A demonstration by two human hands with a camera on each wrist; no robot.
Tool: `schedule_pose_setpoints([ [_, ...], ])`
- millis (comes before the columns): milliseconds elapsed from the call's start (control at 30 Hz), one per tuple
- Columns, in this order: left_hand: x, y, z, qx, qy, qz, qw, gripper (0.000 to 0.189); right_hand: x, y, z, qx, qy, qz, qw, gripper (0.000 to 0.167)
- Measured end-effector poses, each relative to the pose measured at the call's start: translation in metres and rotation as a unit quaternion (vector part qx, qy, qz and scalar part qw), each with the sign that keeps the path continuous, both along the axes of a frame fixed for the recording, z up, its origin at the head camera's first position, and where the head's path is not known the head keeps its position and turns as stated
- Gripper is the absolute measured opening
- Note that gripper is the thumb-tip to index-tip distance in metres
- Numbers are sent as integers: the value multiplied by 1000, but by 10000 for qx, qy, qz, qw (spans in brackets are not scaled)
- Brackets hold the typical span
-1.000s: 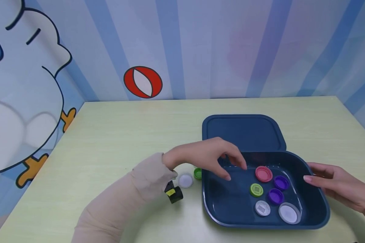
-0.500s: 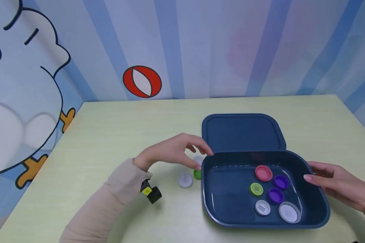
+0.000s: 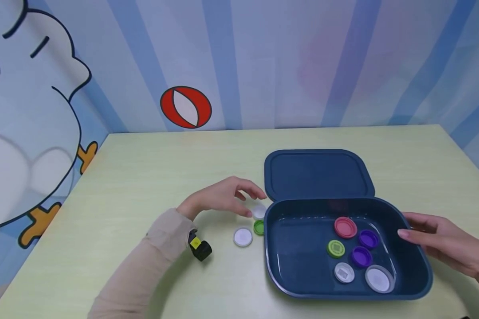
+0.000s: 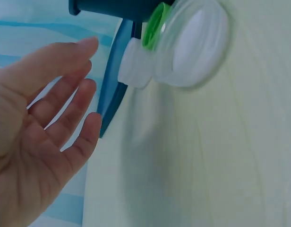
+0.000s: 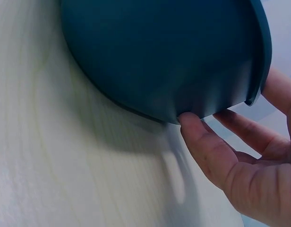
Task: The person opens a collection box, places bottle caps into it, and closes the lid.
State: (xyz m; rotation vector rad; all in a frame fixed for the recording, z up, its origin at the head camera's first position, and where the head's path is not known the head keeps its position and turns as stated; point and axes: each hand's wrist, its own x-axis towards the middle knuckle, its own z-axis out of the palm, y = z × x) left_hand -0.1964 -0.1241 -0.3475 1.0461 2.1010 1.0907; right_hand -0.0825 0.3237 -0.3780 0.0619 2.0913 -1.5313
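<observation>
Head view shows the worktop carrying a blue box, its side pinched by the right hand, the left hand, fingers apart, near three loose caps, with two white caps, one red cap, two purple caps and one illegibly marked green cap inside.

Dark-blue box stands uncovered; six caps lie inside, three caps just beside

Red-white ball and cartoon figure on striped blue backdrop.
</observation>
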Motion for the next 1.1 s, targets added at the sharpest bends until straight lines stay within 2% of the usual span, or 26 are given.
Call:
schedule_pose_setpoints([
  [267,-7,2,-16,-264,-9,117,9996,41,0,-1,0,14,-11,22,10000,68],
  [533,-8,10,-24,-498,378,36,9980,42,1,-1,0,72,5,25,10000,68],
  [800,-7,17,-22,-786,907,-129,9927,40,1,0,1,-97,7,2,10000,65],
  [967,-6,17,-20,-777,957,-129,9923,34,1,1,1,-183,-10,29,9998,66],
  [1100,-6,14,-19,-589,842,63,9947,34,1,1,0,-168,-8,34,9999,66],
])
